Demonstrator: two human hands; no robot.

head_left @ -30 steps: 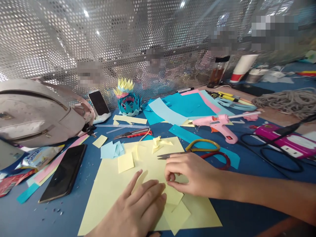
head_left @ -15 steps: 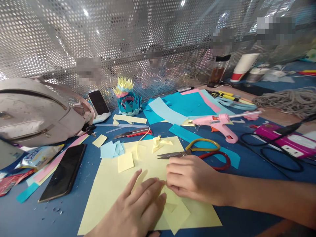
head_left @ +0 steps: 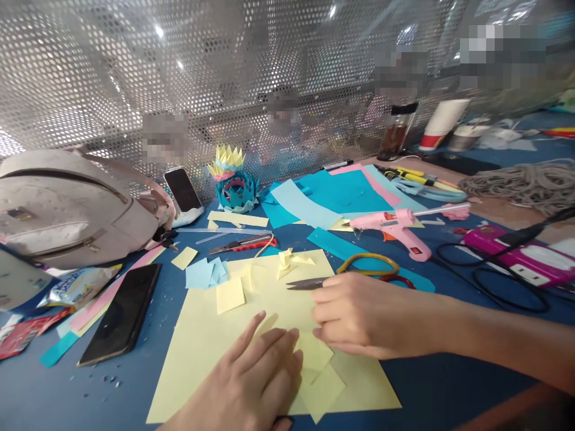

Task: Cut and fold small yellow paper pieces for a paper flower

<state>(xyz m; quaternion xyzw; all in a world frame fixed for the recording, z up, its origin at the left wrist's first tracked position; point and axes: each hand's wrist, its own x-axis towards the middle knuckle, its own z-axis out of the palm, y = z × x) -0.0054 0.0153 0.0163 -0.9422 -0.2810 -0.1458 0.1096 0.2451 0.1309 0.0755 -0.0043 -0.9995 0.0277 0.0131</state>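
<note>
My left hand [head_left: 258, 374] lies over the large yellow sheet [head_left: 184, 353], its little finger and thumb side spread, fingertips at small yellow paper squares [head_left: 322, 389]. To the right my right hand [head_left: 354, 314] is curled, palm down, above the sheet; whatever its fingers may hold is hidden. Just behind it lie scissors [head_left: 305, 284] with yellow and red handles, partly covered by this hand. A folded yellow piece [head_left: 291, 260], another yellow square [head_left: 230, 295] and light blue squares [head_left: 206, 272] rest near the sheet's back edge.
A pink glue gun [head_left: 395, 226] lies right of centre, its cable running to a purple power strip [head_left: 521, 254]. A red cutter [head_left: 242, 244], a folded paper flower [head_left: 236, 188] and blue sheets [head_left: 336, 191] are farther back. Left are a black phone [head_left: 121, 314] and a backpack [head_left: 67, 209].
My right hand has moved slightly right and back, away from my left fingertips, uncovering more of the small yellow squares and covering more of the scissors' handles. The view has shifted slightly.
</note>
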